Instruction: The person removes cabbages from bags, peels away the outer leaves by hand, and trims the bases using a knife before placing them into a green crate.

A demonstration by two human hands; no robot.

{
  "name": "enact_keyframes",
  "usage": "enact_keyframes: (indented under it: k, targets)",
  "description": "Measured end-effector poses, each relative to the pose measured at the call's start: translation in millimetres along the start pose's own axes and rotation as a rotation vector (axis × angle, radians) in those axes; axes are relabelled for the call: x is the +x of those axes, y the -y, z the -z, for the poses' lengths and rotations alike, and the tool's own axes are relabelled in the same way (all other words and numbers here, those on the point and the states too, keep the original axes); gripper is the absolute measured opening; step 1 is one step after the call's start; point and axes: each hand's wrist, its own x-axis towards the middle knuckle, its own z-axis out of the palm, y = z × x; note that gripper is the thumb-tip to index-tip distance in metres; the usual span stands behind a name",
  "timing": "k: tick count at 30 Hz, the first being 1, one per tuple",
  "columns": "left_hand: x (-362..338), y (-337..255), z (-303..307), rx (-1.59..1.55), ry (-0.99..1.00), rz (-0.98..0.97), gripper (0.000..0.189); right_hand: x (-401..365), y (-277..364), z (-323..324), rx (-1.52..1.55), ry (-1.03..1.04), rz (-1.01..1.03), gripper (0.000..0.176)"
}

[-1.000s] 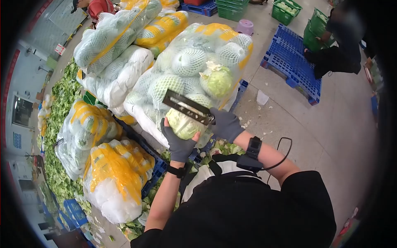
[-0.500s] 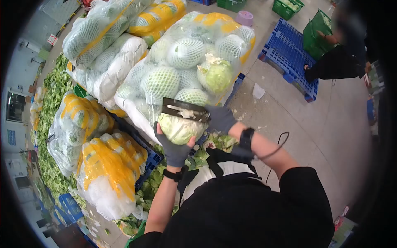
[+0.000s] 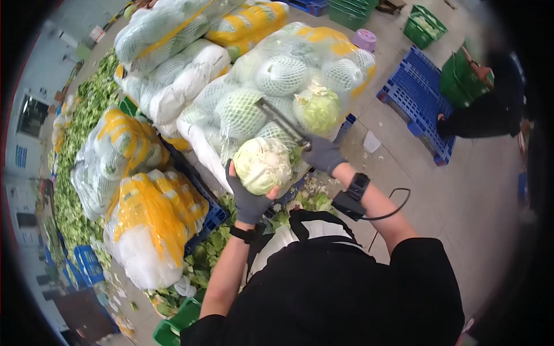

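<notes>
Over the near end of the big bag, I have the cabbage in the left hand, cupped from below with the bare fingertips of a grey glove showing on either side of it. The hold looks firm; whether the bag takes any of the weight, I cannot tell. My right hand is wrapped around the handle of the knife.

The change I notice is in the knife. Half a second ago its broad side lay across the top of the cabbage; now it is up and away, showing me a narrow profile, tip pointing over the bag, with a gap below it. That uncovers the cabbage's upper face, pale with ragged patches, so I can inspect it. I judge the blade to be between touches, with the left hand alone keeping the cabbage steady.

A second cabbage, bare of netting, sits on the bag beyond the knife. Off to the right, a co-worker handles a green crate beside the blue pallet.
</notes>
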Motion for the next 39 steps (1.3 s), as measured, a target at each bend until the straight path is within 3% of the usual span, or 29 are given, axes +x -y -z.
enact_keyframes:
  k: [2, 5, 6, 8, 9, 11, 12, 14, 15, 16, 18, 22, 25, 26, 28, 29, 31, 36, 37, 39]
  targets:
    - [12, 1, 15, -0.063, 0.028, 0.032, 0.107, 18, -2, 21, -0.057, -0.039, 0.014, 0.037]
    - [23, 2, 32, -0.225, -0.142, 0.379, 0.096, 50, 4, 54, -0.197, -0.103, 0.05, 0.034]
    - [26, 4, 41, -0.224, -0.178, 0.379, 0.096, 66, 2, 62, -0.22, -0.122, 0.097, 0.033]
    - [26, 2, 58, -0.996, -0.106, 0.838, 0.085, 106, -7, 63, -0.309, -0.213, 0.132, 0.031]
    - [23, -9, 63, -1.155, -0.075, 0.909, 0.079, 126, -11, 64, -0.282, -0.184, 0.13, 0.031]
    - [6, -23, 69, -1.295, -0.14, 0.855, 0.077, 155, -34, 50, -0.396, -0.331, 0.298, 0.033]
    - [-3, -28, 71, -1.432, -0.161, 0.824, 0.077, 162, -36, 47, -0.469, -0.289, 0.245, 0.036]
    - [-23, -35, 80, -1.415, -0.281, 0.757, 0.076, 162, -34, 47, -0.602, -0.25, 0.309, 0.045]
    - [-35, -33, 85, -1.415, -0.359, 0.711, 0.078, 181, -60, 35, -0.886, -0.452, 0.433, 0.05]
    - [-46, -31, 91, -1.413, -0.437, 0.662, 0.079, 155, -15, 39, -0.778, -0.469, 0.267, 0.053]
    - [-68, -33, 107, -1.52, -0.456, 0.618, 0.082, 138, 20, 24, -0.479, -0.464, 0.528, 0.048]
    - [-80, -61, 122, -1.432, -0.589, 0.476, 0.088, 57, 130, -48, 0.114, 0.195, 0.991, 0.042]
    - [-89, -77, 134, -1.31, -0.53, 0.401, 0.087, -17, 207, -87, 0.12, 0.459, 1.271, 0.066]
    - [-93, -85, 136, -1.31, -0.556, 0.379, 0.087, -28, 220, -106, 0.074, 0.425, 1.411, 0.069]
    - [-101, -98, 143, -1.277, -0.651, 0.389, 0.087, -43, 233, -138, 0.222, 0.478, 1.485, 0.055]
    - [-102, -102, 144, -1.665, -0.667, 0.151, 0.085, -48, 238, -147, 0.222, 0.497, 1.508, 0.055]
    - [-115, -105, 156, -1.653, -0.678, 0.12, 0.085, -61, 241, -160, 0.264, 0.282, 1.715, 0.035]
    - [-138, -108, 203, -1.624, -0.706, 0.197, 0.082, -89, 252, -183, 0.204, 0.264, 1.686, 0.018]
    - [-140, -103, 214, -1.564, -0.785, 0.215, 0.082, -98, 251, -187, 0.187, 0.411, 1.618, 0.018]
    - [-153, -96, 241, -1.666, -0.744, 0.182, 0.081, -113, 247, -200, 0.168, 0.728, 1.443, 0.016]
